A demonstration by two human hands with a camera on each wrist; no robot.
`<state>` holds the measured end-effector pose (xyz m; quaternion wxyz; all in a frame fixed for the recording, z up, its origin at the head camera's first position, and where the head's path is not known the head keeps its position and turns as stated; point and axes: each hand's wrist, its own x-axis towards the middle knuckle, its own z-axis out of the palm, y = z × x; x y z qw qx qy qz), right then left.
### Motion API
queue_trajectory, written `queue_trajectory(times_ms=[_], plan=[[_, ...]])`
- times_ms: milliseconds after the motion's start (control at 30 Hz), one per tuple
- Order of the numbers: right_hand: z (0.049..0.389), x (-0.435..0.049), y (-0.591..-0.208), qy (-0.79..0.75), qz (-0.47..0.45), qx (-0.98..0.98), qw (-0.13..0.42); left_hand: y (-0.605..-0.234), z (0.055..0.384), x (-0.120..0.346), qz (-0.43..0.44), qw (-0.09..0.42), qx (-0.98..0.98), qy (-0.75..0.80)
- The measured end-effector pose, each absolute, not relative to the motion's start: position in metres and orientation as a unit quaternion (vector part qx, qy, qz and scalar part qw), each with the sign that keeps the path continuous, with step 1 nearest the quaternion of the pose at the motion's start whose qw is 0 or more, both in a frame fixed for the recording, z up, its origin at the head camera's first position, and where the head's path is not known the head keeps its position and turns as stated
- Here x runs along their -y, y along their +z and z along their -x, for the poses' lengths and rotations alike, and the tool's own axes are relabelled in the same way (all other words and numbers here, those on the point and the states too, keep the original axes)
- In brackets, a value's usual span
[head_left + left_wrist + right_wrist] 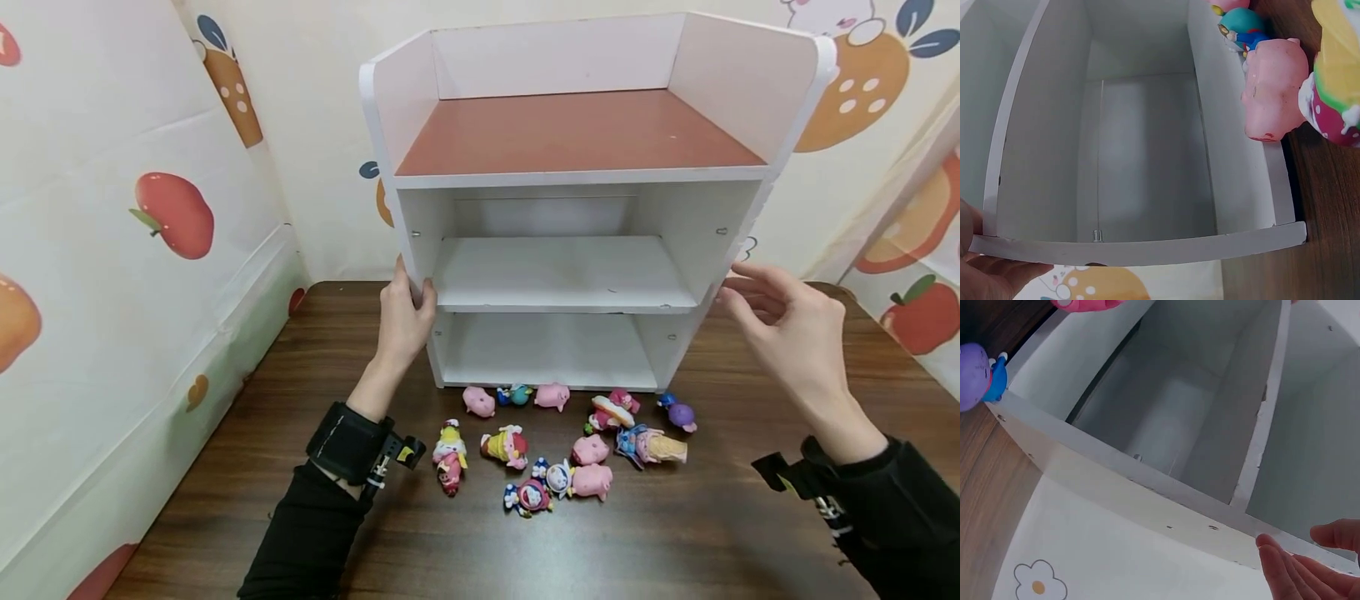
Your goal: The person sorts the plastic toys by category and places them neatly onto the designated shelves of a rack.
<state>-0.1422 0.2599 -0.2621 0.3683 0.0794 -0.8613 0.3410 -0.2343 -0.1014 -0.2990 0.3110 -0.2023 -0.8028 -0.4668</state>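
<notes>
A white shelf unit (562,177) with a reddish-brown upper deck stands upright on the wooden table. At its left side panel my left hand (405,321) grips the edge, thumb at the front and fingers along the outer face; the left wrist view shows those fingers (1007,275) beyond the panel. On the other side, my right hand (795,333) is raised by the right panel, its fingertips right at the edge. In the right wrist view its thumb (1338,535) stands apart from the fairly straight fingers, with nothing pinched between them.
Several small toy figures lie before the unit: pink pigs (592,482), a purple-and-blue figure (681,417), a yellow-and-pink figure (450,454) and a blue figure with a tan cone (651,446). Fruit-patterned sheeting (97,275) hangs around the wooden table (645,542).
</notes>
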Motion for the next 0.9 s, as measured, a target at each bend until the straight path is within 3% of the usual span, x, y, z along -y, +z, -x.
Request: queue_trajectory(times_ms=[367,900], plan=[[0.124,-0.243,-0.280,0.330,-0.129,0.856,0.376,-0.300,0.235,0.102,0.205,0.321,0.800,-0.464],[0.124,-0.196,-0.324,0.276,-0.275,0.894,0.221,-0.302,0.235,0.099,0.210,0.320,0.798,-0.464]])
